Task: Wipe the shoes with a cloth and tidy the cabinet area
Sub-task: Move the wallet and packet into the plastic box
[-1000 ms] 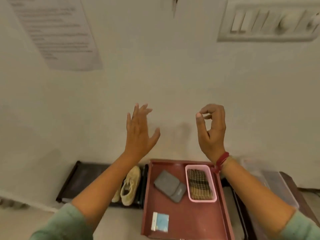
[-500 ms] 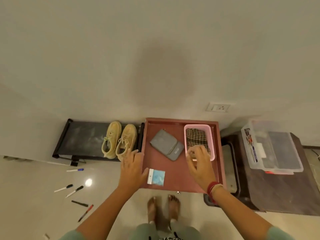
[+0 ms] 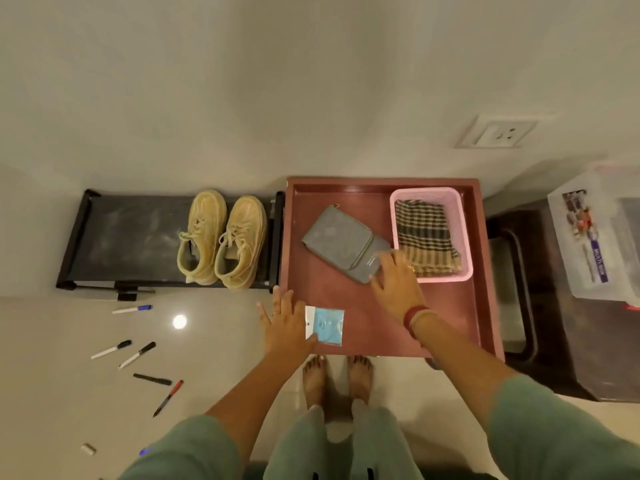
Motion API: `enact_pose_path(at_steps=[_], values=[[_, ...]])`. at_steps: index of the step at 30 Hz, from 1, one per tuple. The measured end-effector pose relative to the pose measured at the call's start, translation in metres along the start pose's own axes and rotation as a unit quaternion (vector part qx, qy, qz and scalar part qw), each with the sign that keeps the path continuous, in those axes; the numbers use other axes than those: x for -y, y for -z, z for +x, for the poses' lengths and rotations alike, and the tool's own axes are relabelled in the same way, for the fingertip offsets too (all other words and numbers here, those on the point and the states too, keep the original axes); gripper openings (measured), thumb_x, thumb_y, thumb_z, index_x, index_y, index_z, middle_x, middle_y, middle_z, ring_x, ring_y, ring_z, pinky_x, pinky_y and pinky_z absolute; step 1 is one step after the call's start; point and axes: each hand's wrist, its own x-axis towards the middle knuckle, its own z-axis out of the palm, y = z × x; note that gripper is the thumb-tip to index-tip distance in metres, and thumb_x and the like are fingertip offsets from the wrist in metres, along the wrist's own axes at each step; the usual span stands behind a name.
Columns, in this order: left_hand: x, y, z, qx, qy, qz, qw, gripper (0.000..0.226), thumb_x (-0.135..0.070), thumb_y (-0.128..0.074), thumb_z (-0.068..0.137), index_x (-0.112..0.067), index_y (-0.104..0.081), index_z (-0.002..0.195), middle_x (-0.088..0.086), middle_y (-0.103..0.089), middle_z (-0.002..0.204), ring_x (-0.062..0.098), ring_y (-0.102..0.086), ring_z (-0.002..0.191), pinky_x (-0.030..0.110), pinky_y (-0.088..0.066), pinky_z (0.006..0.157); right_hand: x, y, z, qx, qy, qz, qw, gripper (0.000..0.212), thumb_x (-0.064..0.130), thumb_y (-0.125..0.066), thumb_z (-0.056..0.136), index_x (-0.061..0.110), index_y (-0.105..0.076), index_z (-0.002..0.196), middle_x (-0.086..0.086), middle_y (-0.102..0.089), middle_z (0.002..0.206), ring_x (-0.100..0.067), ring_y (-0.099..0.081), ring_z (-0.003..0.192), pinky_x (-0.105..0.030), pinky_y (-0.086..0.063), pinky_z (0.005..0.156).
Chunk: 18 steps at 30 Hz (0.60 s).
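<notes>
On rack: two shoes; basket: one cloth; floor: five pens; left hand, right hand spread.

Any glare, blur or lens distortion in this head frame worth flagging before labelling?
Head view: a round glare spot on the glossy floor near the marker pens; wide-angle bending bows the black shoe rack and smears the clear plastic storage box at the right edge; the pair of beige lace-up shoes and the checked cloth in the pink plastic basket are sharp.
</notes>
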Motion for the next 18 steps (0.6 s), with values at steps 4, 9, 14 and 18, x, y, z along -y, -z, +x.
enact_pose_path(at_steps=[4, 9, 14, 18], values=[[-0.001, -0.033, 0.030, -0.001, 0.018, 0.022, 1.000, 0.079, -0.070, -0.039, 0.086, -0.019, -0.027, 0.145, 0.010, 0.005, 0.160, 0.032, 0.021, 0.144, 0.059, 0.011, 0.111, -0.014, -0.031, 0.058, 0.054, -0.021, -0.044, 0.997, 0.072, 0.035, -0.060, 0.088, 0.005, -0.026, 0.144, -0.021, -0.026, 0.147, -0.036, -0.028, 0.135, -0.040, -0.026, 0.111], [-0.008, -0.060, 0.043, -0.016, 0.047, 0.022, 0.999, 0.098, -0.079, -0.033, 0.081, -0.012, -0.017, 0.151, 0.011, 0.016, 0.159, 0.032, 0.028, 0.141, 0.058, 0.020, 0.107, -0.018, -0.050, 0.110, 0.121, -0.037, -0.040, 0.991, 0.107, 0.050, -0.068, 0.078, 0.008, 0.000, 0.149, -0.023, -0.012, 0.154, -0.036, -0.015, 0.142, -0.042, -0.021, 0.114], [-0.013, -0.066, 0.054, -0.013, 0.085, 0.014, 0.996, 0.091, -0.077, -0.042, 0.080, -0.014, -0.026, 0.145, 0.011, 0.015, 0.159, 0.034, 0.033, 0.138, 0.064, 0.013, 0.108, -0.012, -0.052, 0.123, 0.158, -0.090, -0.046, 0.982, 0.118, 0.054, -0.077, 0.066, 0.006, -0.006, 0.148, -0.027, -0.034, 0.140, -0.042, -0.033, 0.130, -0.044, -0.034, 0.106], [-0.017, -0.056, 0.054, -0.025, 0.061, 0.000, 0.998, 0.071, -0.062, -0.049, 0.087, -0.016, -0.033, 0.139, 0.011, -0.002, 0.160, 0.033, 0.030, 0.138, 0.060, 0.015, 0.109, 0.004, -0.047, 0.104, 0.107, -0.102, -0.101, 0.984, 0.097, 0.060, -0.077, 0.059, 0.002, -0.039, 0.127, -0.021, -0.041, 0.128, -0.038, -0.041, 0.118, -0.042, -0.038, 0.098]])
